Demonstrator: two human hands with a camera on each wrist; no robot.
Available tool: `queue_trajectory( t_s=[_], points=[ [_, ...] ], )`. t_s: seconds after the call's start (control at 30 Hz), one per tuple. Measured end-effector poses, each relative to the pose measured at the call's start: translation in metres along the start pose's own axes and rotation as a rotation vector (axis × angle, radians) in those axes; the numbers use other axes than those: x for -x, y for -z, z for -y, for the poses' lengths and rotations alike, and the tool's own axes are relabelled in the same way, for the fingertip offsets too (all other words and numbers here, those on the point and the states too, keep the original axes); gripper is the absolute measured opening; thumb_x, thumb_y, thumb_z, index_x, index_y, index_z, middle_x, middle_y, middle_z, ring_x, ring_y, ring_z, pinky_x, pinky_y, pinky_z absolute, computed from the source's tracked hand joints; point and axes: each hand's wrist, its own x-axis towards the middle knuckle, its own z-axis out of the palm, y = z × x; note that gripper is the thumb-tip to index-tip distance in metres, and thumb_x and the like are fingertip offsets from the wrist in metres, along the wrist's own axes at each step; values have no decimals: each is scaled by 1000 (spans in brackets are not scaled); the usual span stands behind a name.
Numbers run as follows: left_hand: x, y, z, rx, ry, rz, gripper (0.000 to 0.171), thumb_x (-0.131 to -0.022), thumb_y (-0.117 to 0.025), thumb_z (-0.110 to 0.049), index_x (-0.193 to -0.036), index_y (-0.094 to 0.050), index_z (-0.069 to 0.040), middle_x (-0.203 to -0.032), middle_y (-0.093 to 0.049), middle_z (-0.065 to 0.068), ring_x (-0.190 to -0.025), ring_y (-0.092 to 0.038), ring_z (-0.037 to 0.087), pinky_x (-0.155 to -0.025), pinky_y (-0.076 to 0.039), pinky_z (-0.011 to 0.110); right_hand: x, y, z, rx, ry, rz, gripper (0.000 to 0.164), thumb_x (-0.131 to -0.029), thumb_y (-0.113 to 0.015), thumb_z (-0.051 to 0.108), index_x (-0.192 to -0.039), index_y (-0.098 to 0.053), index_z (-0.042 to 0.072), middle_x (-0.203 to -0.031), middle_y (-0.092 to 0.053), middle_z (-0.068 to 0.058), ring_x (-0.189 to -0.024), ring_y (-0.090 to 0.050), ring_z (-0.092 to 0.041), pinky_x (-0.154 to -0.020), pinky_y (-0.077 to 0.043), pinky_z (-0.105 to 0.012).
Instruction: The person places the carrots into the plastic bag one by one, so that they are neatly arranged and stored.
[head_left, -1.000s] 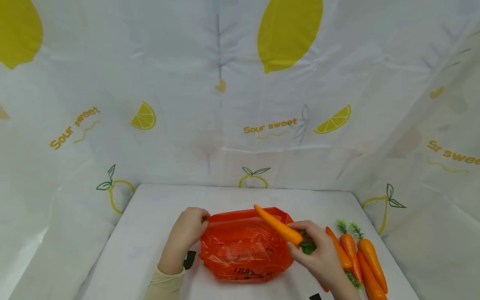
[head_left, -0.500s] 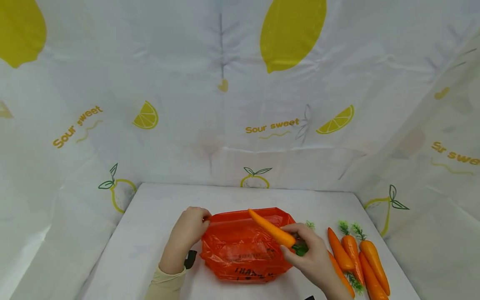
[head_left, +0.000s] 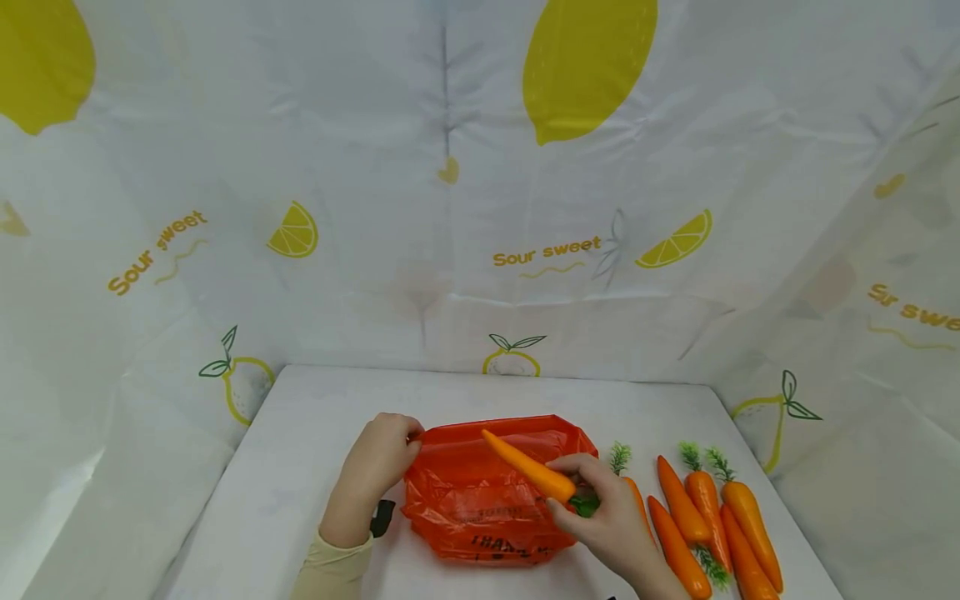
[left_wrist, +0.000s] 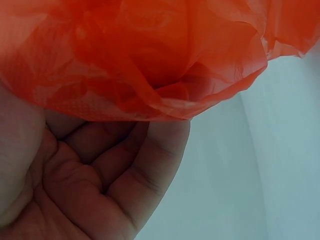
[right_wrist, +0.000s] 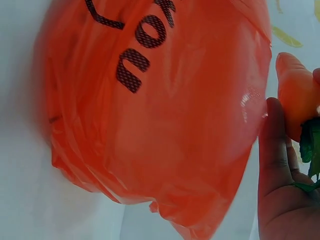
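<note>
A red plastic bag (head_left: 487, 521) with black printed letters stands with its mouth spread on the white table. My left hand (head_left: 381, 458) pinches the bag's left rim; in the left wrist view the fingers (left_wrist: 150, 165) curl under the red film (left_wrist: 165, 45). My right hand (head_left: 600, 508) holds an orange carrot (head_left: 528, 467) by its thick end, near the green leafy top (head_left: 585, 503). The carrot's tip points up and left over the bag's opening. In the right wrist view the carrot (right_wrist: 295, 95) appears beside the bag (right_wrist: 190, 110). What lies inside the bag is hidden.
Several more carrots (head_left: 742, 525) with green tops lie at the right of the table (head_left: 330, 392), one partly behind my right hand. A white cloth (head_left: 390, 267) printed with lemons hangs behind and at both sides.
My right hand has carried the carrot left and slightly down, farther over the bag's opening. The left hand keeps its hold on the rim. More of the carrots at the right now show.
</note>
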Motion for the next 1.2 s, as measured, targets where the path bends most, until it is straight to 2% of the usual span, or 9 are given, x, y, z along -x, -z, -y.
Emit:
queue_trajectory(
  t_s=[0.37, 0.53, 0.63, 0.77, 0.93, 1.2],
  points=[
    [0, -2, 3, 0, -1, 0, 11, -97, -77, -2, -100, -86, -8, -94, -80, 2, -79, -65, 14, -72, -62, 33, -1, -8, -2, -45, -57, 51, 37, -90, -93, 19, -121, -76, 30, -111, -74, 3, -93, -68, -14, -81, -62, -26],
    [0, -2, 3, -2, -7, 0, 11, -97, -77, -2, -101, -86, -7, -95, -80, 3, -80, -66, 15, -73, -62, 34, -3, -15, -7, -44, -119, 67, 39, -89, -93, 16, -119, -75, 33, -113, -74, 5, -95, -68, -16, -83, -61, -26],
    [0, -1, 3, -2, -11, -2, 12, -97, -77, -2, -102, -86, -7, -96, -81, 3, -80, -66, 15, -73, -62, 34, -4, -19, -11, -43, -127, 74, 40, -89, -93, 15, -119, -75, 35, -113, -74, 6, -95, -69, -16, -84, -61, -26],
    [1, 0, 2, -1, -12, -3, 12, -97, -76, -1, -102, -86, -7, -96, -81, 4, -81, -66, 15, -74, -62, 35, -3, -22, -15, -22, -110, 83, 40, -89, -92, 14, -120, -75, 33, -113, -74, 6, -95, -68, -15, -84, -61, -26],
    [1, 0, 1, -2, -9, -2, 12, -97, -76, -2, -101, -86, -7, -96, -81, 4, -81, -66, 15, -74, -62, 35, -3, -25, -16, 9, -131, 95, 39, -90, -92, 15, -119, -75, 34, -113, -73, 7, -95, -67, -13, -84, -60, -24],
    [1, -1, 1, -13, -19, -8, 11, -97, -77, -1, -101, -86, -7, -95, -80, 3, -81, -65, 15, -74, -62, 34, -5, -27, -14, 99, -164, 121, 34, -91, -92, 26, -119, -74, 34, -111, -72, 11, -95, -66, -11, -86, -59, -23]
  ],
)
